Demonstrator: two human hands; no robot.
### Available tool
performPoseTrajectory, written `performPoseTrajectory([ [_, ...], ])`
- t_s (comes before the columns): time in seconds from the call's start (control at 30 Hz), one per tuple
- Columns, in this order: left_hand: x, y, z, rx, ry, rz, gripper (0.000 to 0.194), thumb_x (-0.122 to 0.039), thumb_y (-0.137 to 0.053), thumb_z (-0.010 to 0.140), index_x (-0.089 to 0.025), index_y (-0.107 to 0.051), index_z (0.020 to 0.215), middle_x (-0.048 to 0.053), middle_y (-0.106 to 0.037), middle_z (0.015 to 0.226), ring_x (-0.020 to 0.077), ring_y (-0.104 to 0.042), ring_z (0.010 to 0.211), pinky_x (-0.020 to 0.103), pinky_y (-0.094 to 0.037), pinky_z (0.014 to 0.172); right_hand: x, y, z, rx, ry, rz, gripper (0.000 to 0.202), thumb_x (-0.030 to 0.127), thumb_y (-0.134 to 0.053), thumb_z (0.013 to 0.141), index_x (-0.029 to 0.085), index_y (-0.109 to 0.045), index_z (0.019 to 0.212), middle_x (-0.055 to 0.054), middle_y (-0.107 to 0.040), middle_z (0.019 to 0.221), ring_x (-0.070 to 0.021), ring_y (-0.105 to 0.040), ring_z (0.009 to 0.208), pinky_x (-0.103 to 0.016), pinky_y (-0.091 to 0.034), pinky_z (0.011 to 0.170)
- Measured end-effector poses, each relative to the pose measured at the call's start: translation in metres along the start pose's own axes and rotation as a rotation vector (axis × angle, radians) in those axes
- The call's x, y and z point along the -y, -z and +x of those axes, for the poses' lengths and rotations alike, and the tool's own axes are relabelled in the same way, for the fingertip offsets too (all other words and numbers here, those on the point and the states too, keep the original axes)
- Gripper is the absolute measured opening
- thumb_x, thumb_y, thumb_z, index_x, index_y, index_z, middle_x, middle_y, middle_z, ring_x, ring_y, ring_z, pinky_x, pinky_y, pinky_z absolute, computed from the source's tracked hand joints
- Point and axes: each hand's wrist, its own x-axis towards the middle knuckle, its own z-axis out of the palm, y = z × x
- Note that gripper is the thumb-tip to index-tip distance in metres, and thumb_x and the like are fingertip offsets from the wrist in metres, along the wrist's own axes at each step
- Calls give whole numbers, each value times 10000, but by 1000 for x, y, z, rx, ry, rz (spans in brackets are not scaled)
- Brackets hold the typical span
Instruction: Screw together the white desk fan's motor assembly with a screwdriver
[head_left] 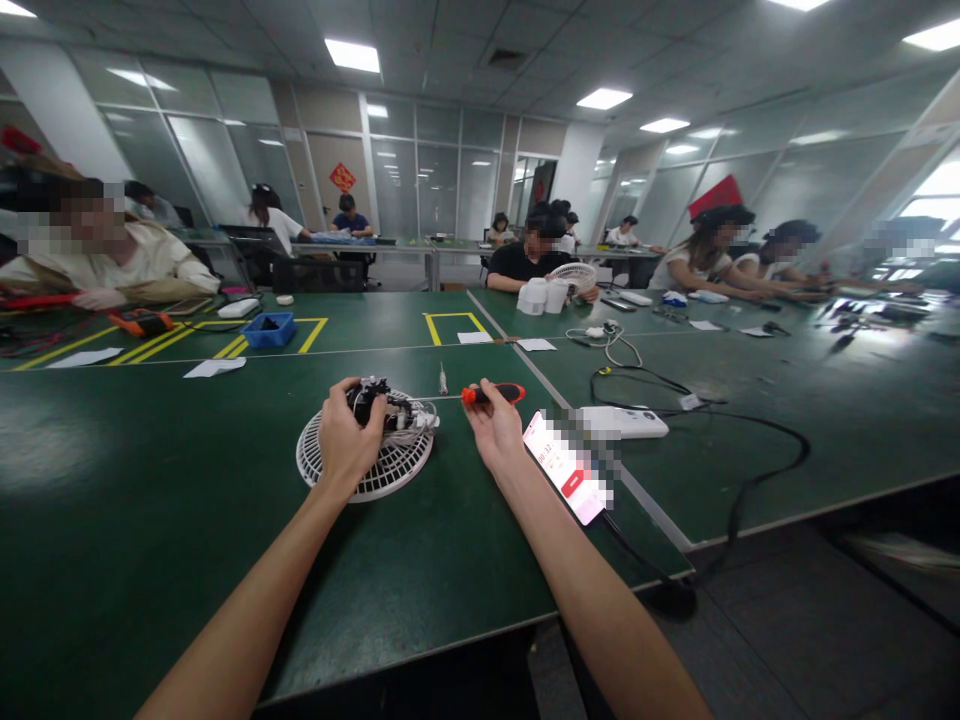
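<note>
Green worktable (150, 500) supports a white fan grille (390, 482), beneath a black motor assembly (365, 403) grasped by the left hand (346, 445), probably for steadiness; rightward, the right hand (496, 432) grips an orange-and-black screwdriver (513, 393), shaft aimed left, apparently for alignment with the assembly.

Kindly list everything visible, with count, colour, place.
Worktop: joined sections, green, foreground
Grille: one, white, centre
Mechanism: one, black-white, over grille
Screwdriver: one, red-black, centre
Small tool: one, pale, beyond screwdriver
Phone: one, white-screened, right
Case: one, white, beyond phone
Tray: one, blue, back left
Papers: several, white, back
Tape: several strips, yellow, back
Cables: several, black/white, right
People: several, mixed clothing, background
Left hand: one, bare, on mechanism
Right hand: one, bare, on screwdriver
</note>
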Motion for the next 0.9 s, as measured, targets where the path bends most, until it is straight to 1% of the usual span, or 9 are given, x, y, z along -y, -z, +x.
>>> performPoseTrajectory([
  [0.1, 0, 0, 0, -1, -1, 1, 499, -518, -606, 871, -205, -577, 1258, 140, -667, 1167, 331, -639, 1117, 554, -499, 1051, 0, 0, -2, -19, 4, -47, 254, 159, -844, 762, 210, -606, 837, 51, -664, 657, -103, -645, 561, -212, -592, 581],
  [0.2, 0, 0, 0, -8, -14, -2, 486, -506, -608, 864, -207, -578, 1246, 139, -668, 1171, 326, -642, 1117, 545, -502, 1048, 1, -1, -3, -23, -3, -66, 203, 128, -792, 795, 201, -610, 850, 45, -663, 633, -97, -627, 533, -192, -553, 532],
  [0.27, 0, 0, 0, -14, -15, -6, 485, -507, -614, 861, -209, -579, 1242, 135, -670, 1169, 322, -644, 1114, 540, -504, 1047, 2, -1, -3, -10, -3, -51, 215, 88, -778, 778, 195, -594, 815, 28, -681, 640, -107, -661, 576, -199, -572, 571],
  [0.4, 0, 0, 0, -16, -7, 1, 486, -506, -616, 860, -205, -583, 1241, 141, -673, 1162, 332, -645, 1112, 554, -506, 1039, 2, -1, -1, 21, 24, -21, 284, 18, -784, 689, 195, -569, 744, 25, -702, 660, -129, -710, 652, -254, -628, 708],
  [0.53, -1, 1, 0, -8, -3, 9, 490, -512, -612, 865, -203, -585, 1245, 140, -672, 1157, 330, -651, 1096, 547, -513, 1027, 2, -1, -1, -1, 9, -10, 252, -17, -704, 681, 194, -585, 748, 21, -732, 705, -129, -723, 687, -272, -638, 754],
  [0.63, 0, 0, 0, -6, -4, 0, 489, -511, -623, 864, -211, -584, 1248, 133, -673, 1165, 326, -649, 1109, 536, -513, 1029, 1, -1, -3, -19, -9, 7, 241, 19, -701, 718, 211, -566, 774, 30, -721, 699, -118, -713, 670, -245, -625, 720],
  [0.7, 1, 0, 0, -9, -4, -10, 484, -509, -634, 862, -220, -585, 1247, 127, -673, 1166, 322, -648, 1115, 532, -510, 1037, 0, -1, -3, -24, -2, -14, 252, 104, -765, 746, 231, -563, 827, 52, -694, 676, -116, -693, 627, -234, -610, 660],
  [0.8, 2, -1, 0, -10, -6, -22, 478, -502, -642, 862, -226, -583, 1248, 123, -670, 1171, 318, -647, 1119, 535, -503, 1052, -2, 1, -2, -35, -3, -77, 319, 202, -848, 733, 247, -566, 875, 67, -673, 656, -119, -668, 576, -211, -565, 561],
  [0.9, 2, 0, 0, -10, -4, -18, 478, -500, -638, 864, -225, -583, 1250, 122, -669, 1168, 317, -647, 1114, 541, -502, 1054, -3, 2, -2, -45, -11, -70, 290, 149, -833, 724, 226, -574, 831, 44, -681, 647, -121, -674, 588, -199, -557, 556],
])
